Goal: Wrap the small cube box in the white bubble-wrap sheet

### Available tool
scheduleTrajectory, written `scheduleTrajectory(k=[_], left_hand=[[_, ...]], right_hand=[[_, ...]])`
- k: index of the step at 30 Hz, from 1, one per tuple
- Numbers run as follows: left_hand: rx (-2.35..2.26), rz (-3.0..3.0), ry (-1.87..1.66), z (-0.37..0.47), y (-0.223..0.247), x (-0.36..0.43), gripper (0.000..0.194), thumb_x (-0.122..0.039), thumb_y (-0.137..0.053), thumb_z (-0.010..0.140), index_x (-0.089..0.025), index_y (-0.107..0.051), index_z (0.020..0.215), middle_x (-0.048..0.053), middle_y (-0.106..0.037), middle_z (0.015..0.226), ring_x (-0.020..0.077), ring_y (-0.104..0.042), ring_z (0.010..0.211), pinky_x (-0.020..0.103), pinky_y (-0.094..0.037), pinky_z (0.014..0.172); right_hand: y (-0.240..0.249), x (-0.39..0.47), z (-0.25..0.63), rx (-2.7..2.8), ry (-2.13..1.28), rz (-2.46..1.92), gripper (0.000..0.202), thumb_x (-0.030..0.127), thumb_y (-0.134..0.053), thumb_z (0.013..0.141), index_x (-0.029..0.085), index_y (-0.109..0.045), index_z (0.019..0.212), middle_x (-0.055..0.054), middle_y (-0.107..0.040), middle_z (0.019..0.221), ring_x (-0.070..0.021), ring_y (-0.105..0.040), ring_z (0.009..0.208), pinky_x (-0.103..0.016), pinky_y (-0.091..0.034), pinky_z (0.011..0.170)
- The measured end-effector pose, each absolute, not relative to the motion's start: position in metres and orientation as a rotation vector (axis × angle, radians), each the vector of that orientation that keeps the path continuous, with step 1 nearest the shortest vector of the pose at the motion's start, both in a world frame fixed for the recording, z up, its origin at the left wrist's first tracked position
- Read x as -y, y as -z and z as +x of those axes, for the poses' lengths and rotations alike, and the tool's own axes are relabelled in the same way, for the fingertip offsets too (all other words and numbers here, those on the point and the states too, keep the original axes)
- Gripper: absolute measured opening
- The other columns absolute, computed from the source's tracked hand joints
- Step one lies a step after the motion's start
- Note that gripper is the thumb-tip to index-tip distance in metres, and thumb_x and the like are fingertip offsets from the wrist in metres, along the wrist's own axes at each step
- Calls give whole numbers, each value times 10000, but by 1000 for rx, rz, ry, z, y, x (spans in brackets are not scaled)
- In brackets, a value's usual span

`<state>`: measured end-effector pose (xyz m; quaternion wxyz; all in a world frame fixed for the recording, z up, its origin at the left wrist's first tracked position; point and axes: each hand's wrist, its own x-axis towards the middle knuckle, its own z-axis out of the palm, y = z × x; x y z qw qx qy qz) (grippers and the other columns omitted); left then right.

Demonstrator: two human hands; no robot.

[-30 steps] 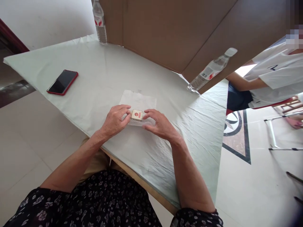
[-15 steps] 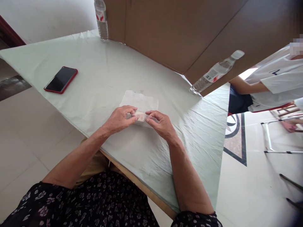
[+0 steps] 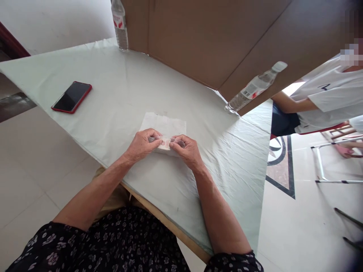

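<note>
Between my two hands is a small, pale packet point(image 3: 165, 144) with reddish print and what looks like clear wrapping sticking out at its ends. My left hand point(image 3: 144, 144) pinches its left end between thumb and fingers. At the right end, my right hand point(image 3: 185, 146) pinches it the same way. Just under and behind the packet lies a white paper sheet point(image 3: 164, 122), flat on the pale green tablecloth point(image 3: 113, 87). My fingers cover the packet's ends, and its contents cannot be made out.
A black phone with a red case point(image 3: 72, 97) lies on the left. Upright cardboard panels point(image 3: 184, 41) stand across the back, with one water bottle point(image 3: 120, 26) at their left and another point(image 3: 255, 88) at the right. A seated person in a white shirt point(image 3: 329, 94) is beyond them.
My thumbs and fingers have shifted slightly on the packet, and its printed face shows more plainly. The whole view has moved a little; the other things stay in place.
</note>
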<state>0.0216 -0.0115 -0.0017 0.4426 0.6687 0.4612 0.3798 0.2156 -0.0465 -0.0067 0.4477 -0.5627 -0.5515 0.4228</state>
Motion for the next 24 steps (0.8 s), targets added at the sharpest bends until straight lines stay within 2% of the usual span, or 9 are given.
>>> scheduleTrajectory(k=[3,6,9,11,18,21,24], left_hand=[[-1202,1673,-920,22,2,12,185,-364,-689,729,-187,-652,772,20,-710,860,155,-596,776,285,-450,734],[-1238,1675,-890,23,1,12,188,-346,-675,728,-187,-659,827,-12,-647,779,130,-527,689,272,-431,677],[-1263,1658,-875,23,1,13,222,-325,-669,735,-188,-668,909,-13,-650,810,127,-526,692,269,-438,678],[-1274,1647,-881,23,1,15,272,-324,-673,742,-189,-677,978,0,-678,873,138,-560,742,275,-458,719],[-1291,1644,-853,24,0,18,365,-346,-656,772,-192,-680,1102,30,-712,1004,166,-616,839,300,-495,790],[-1282,1654,-843,24,0,17,369,-329,-637,777,-190,-677,1117,40,-716,1025,170,-629,852,303,-501,797],[-1282,1658,-825,24,-1,16,364,-324,-632,773,-184,-678,1106,45,-721,1019,177,-639,865,305,-504,805]], right_hand=[[7,46,217,1362,-1049,-1399,221,382,-711,726,203,-586,690,-31,-694,910,-149,-582,788,-289,-440,737],[9,44,221,1359,-1006,-1462,244,431,-702,747,207,-611,722,9,-622,746,-136,-518,692,-276,-406,661],[11,43,224,1401,-861,-1543,265,454,-673,766,209,-600,696,37,-531,638,-125,-447,627,-275,-374,627],[13,42,224,1436,-758,-1569,266,448,-661,765,216,-574,668,36,-529,625,-128,-449,625,-278,-379,631],[16,41,230,1442,-569,-1620,227,442,-672,793,236,-584,753,14,-639,704,-156,-557,675,-306,-456,698],[2,44,238,1420,-385,-1645,176,399,-668,815,235,-615,850,-5,-676,777,-167,-584,705,-333,-485,736],[-20,54,235,1492,-159,-1559,99,326,-614,893,232,-640,906,-31,-708,872,-174,-614,760,-346,-500,778]])
